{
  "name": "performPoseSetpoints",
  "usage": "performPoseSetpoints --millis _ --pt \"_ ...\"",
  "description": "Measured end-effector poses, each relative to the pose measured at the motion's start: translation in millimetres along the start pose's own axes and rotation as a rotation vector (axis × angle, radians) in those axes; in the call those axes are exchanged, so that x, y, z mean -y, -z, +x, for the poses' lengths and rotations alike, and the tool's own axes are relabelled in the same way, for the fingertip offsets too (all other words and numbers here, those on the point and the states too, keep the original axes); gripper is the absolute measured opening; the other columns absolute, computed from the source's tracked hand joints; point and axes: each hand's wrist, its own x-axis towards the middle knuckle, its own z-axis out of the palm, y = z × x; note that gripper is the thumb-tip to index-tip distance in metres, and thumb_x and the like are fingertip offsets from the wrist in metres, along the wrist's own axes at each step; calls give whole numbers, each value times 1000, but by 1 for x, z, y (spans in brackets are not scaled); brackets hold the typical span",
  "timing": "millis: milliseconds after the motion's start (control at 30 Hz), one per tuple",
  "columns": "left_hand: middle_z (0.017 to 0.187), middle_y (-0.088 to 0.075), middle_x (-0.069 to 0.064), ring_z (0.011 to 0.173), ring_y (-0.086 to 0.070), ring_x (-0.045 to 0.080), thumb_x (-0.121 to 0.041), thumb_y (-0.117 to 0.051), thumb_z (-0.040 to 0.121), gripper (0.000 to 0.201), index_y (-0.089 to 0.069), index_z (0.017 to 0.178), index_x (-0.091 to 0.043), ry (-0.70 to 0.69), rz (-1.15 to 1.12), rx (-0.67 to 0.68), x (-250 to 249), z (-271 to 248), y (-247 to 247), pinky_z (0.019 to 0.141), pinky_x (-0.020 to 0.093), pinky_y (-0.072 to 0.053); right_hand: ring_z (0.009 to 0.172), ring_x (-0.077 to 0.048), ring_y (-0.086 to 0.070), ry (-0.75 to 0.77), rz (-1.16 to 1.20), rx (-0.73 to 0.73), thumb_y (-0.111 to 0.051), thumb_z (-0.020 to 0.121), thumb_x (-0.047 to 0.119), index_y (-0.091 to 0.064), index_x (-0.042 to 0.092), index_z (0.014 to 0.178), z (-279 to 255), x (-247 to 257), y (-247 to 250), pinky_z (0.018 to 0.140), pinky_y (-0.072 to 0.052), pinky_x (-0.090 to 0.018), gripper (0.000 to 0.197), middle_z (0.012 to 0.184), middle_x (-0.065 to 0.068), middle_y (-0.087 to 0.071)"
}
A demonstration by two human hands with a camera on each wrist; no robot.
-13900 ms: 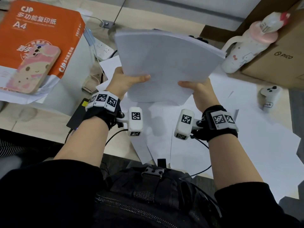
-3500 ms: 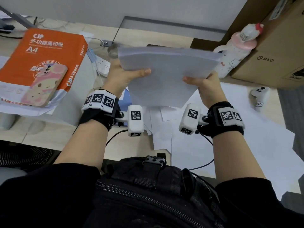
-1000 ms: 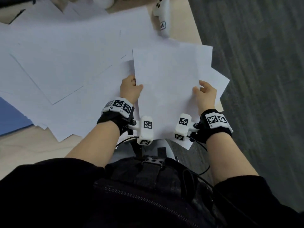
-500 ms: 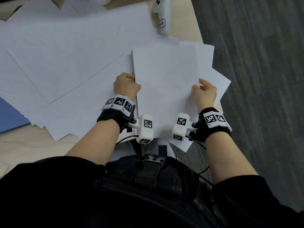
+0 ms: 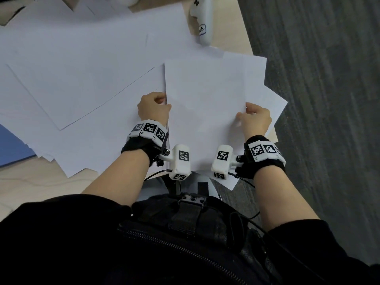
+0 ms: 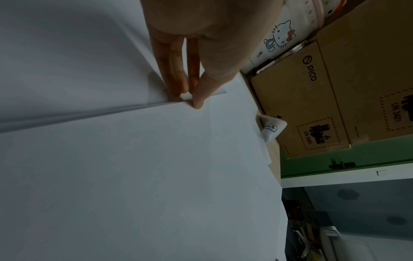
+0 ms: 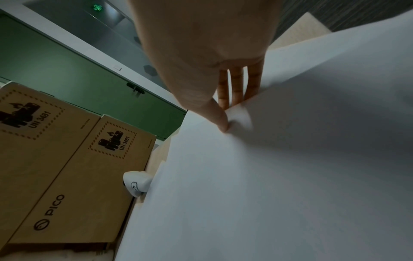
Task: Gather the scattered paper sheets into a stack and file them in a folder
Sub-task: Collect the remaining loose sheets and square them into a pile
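Observation:
The gathered stack of white paper [image 5: 205, 99] lies flat over the table's near right corner, on top of looser sheets that fan out past the edge. My left hand [image 5: 162, 100] grips the stack's left edge; in the left wrist view the thumb [image 6: 197, 100] sits on top and the fingers [image 6: 176, 77] underneath. My right hand [image 5: 244, 112] pinches the right edge the same way, thumb [image 7: 220, 120] above and fingers [image 7: 236, 88] below. More scattered sheets [image 5: 82, 68] cover the table to the left. A corner of the blue folder [image 5: 10, 145] shows beneath them at the far left.
A white hand controller [image 5: 202, 17] lies at the back, just beyond the sheets. Brown PICO cartons [image 6: 312, 106] stand behind it. Bare wooden table [image 5: 30, 182] shows at the near left. Grey carpet [image 5: 329, 120] lies past the table's right edge.
The stack, held up in the air over the desk seconds ago, now lies flat at the table's right corner. Over the last second my left hand slid slightly left along its edge.

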Motion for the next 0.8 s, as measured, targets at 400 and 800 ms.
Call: performPoseSetpoints --millis 400,800 --pt "88 -70 2 75 -57 13 -4 -60 80 25 -74 98 -14 9 -9 -21 -1 1 -3 68 18 -40 62 -20 -23 -23 -188 -2 -61 67 3 -49 -1 61 -1 4 -5 50 -21 -25 13 67 -15 -32" --pt "76 -64 1 79 -63 29 -5 -63 73 18 -64 71 -23 121 -78 121 -7 9 15 85 42 -56 116 -27 -56 -52 -117 -6 -63 84 11 -57 4 126 -10 29 -2 84 -42 -27 42 128 -10 -58"
